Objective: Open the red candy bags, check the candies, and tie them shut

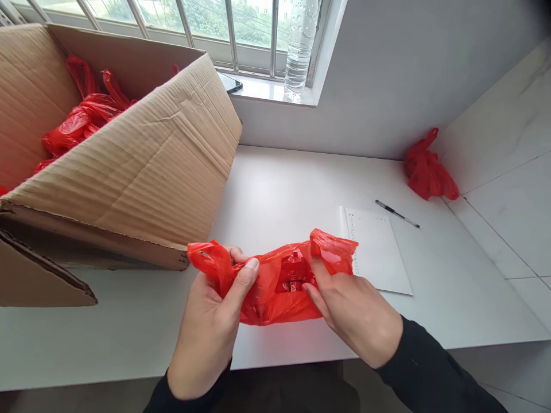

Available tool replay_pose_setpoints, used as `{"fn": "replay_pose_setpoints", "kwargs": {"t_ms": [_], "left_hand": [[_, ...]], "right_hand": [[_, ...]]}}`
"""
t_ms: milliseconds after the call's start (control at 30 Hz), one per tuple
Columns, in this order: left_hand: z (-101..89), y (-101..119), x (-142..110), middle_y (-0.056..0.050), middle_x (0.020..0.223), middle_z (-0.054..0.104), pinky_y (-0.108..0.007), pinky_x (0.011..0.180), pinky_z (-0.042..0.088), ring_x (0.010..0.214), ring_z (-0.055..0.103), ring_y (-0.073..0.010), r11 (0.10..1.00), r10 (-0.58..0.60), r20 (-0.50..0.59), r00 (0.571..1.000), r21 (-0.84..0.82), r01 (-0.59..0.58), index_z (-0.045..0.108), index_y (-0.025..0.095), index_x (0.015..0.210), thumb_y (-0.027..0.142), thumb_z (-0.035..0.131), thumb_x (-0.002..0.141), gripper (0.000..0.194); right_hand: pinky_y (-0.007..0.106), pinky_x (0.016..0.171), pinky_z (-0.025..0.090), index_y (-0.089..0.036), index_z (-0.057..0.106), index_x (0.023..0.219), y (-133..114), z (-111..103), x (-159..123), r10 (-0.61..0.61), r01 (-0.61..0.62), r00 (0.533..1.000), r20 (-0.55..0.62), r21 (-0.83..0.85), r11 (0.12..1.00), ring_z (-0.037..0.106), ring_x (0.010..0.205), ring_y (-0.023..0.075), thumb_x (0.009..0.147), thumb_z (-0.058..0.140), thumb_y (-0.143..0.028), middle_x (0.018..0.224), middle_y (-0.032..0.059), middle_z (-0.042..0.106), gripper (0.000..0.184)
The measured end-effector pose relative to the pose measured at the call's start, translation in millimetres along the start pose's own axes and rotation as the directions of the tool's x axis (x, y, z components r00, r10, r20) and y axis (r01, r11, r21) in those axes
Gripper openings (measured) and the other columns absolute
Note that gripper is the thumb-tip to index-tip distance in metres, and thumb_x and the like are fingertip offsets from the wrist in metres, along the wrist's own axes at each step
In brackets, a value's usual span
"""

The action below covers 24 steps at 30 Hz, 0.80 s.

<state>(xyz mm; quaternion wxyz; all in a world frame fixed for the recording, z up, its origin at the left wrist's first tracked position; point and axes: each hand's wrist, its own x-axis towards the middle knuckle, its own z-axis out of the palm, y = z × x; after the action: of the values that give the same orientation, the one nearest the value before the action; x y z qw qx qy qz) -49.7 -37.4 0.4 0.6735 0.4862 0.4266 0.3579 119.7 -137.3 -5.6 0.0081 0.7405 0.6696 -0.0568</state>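
Note:
A thin red plastic bag [267, 310] with loop handles is between my hands, above the near part of the table. My left hand [215, 315] is closed on its left side below the handle, thumb on top. On the other side, my right hand [357, 310] grips the bag near the right handle, with its fingers partly inside the opening and hidden by the film. Through the open mouth show small red wrapped packets [293, 272] with printing on them. My right thumb tip lies close to these packets; whether it touches them I cannot tell.
A large open cardboard box [142, 166] at left holds several red bags [86, 123]. A notebook [379, 252] and pen [398, 214] lie on the white table [275, 183]. Another red bag [430, 169] sits in the far-right corner. A bottle [299, 51] and a phone [231, 84] are on the windowsill.

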Motion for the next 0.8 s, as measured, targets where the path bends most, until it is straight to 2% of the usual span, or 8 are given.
{"fn": "replay_pose_setpoints", "kwargs": {"t_ms": [133,233,333,400,533,633,733,800], "left_hand": [[3.1,-5,2,0.004,0.066,0.046,-0.021,0.053,0.041,0.058,0.044,-0.0099,0.998,-0.003,0.028,1.000,0.059,0.001,0.050,0.022,0.077,0.045,0.067,0.089,0.032],[6.8,-4,3,0.005,0.056,0.036,-0.020,0.044,0.033,0.051,0.033,-0.0087,0.996,-0.011,-0.026,1.000,0.093,0.014,0.041,0.020,0.063,0.053,0.063,0.089,0.048],[12.5,-1,2,0.004,0.055,0.039,-0.021,0.044,0.034,0.050,0.035,-0.0090,0.997,0.034,-0.098,0.995,0.077,-0.027,0.045,0.019,0.059,0.055,0.064,0.088,0.050],[16.2,0,1,0.003,0.058,0.049,-0.021,0.050,0.041,0.055,0.045,-0.0108,0.998,0.054,-0.123,0.991,0.035,-0.050,0.055,0.019,0.061,0.055,0.066,0.086,0.045],[18.8,-1,-1,-0.004,0.078,0.071,-0.025,0.066,0.053,0.083,0.066,-0.0218,0.998,-0.014,-0.062,0.998,-0.056,0.011,0.073,0.019,0.077,0.056,0.066,0.085,0.038],[17.3,1,-2,-0.006,0.091,0.076,-0.028,0.073,0.057,0.095,0.069,-0.0272,0.991,-0.056,-0.076,0.996,-0.127,0.046,0.077,0.018,0.090,0.052,0.069,0.084,0.035],[17.4,5,-5,-0.007,0.097,0.077,-0.027,0.072,0.058,0.099,0.070,-0.0286,0.982,-0.111,-0.122,0.986,-0.169,0.090,0.078,0.018,0.098,0.051,0.070,0.083,0.037],[18.8,9,-6,-0.007,0.099,0.077,-0.026,0.072,0.058,0.100,0.070,-0.0284,0.979,-0.134,-0.130,0.982,-0.168,0.112,0.077,0.018,0.101,0.051,0.068,0.084,0.038]], "right_hand": [[0.033,0.049,0.044,-0.013,0.057,0.122,-10,-9,6,-0.099,0.135,0.946,-0.308,0.098,0.986,0.059,0.057,0.0202,0.093,0.048,-0.007,0.070,0.0016,0.060,0.031],[0.031,0.057,0.045,-0.017,0.061,0.091,-17,-13,20,-0.307,0.340,0.918,-0.251,0.097,0.936,0.061,0.072,0.0188,0.082,0.043,0.008,0.083,0.0037,0.063,0.032],[0.030,0.046,0.033,-0.018,0.058,0.081,-13,-7,35,-0.195,0.188,0.978,0.071,0.094,0.978,0.053,0.055,0.0161,0.075,0.051,0.006,0.068,0.0008,0.058,0.025],[0.030,0.049,0.034,-0.019,0.057,0.081,-7,-2,41,-0.088,0.065,0.981,0.174,0.136,0.989,0.054,0.057,0.0167,0.075,0.056,0.000,0.069,0.0011,0.060,0.019],[0.031,0.057,0.039,-0.018,0.055,0.082,6,3,43,-0.053,0.020,0.987,0.152,0.215,0.976,0.056,0.065,0.0178,0.079,0.056,-0.005,0.076,0.0027,0.063,0.014],[0.031,0.061,0.041,-0.018,0.054,0.088,9,7,37,-0.041,0.040,0.999,0.000,0.225,0.973,0.057,0.072,0.0191,0.088,0.054,-0.016,0.084,0.0052,0.063,0.002],[0.030,0.060,0.039,-0.020,0.051,0.086,3,10,32,0.026,0.015,0.988,-0.155,0.262,0.965,0.054,0.066,0.0167,0.097,0.047,-0.031,0.075,0.0021,0.059,0.016],[0.029,0.054,0.035,-0.021,0.049,0.079,-5,10,32,0.035,0.002,0.995,-0.097,0.361,0.933,0.048,0.055,0.0131,0.101,0.040,-0.035,0.064,-0.0022,0.053,0.028]]}}
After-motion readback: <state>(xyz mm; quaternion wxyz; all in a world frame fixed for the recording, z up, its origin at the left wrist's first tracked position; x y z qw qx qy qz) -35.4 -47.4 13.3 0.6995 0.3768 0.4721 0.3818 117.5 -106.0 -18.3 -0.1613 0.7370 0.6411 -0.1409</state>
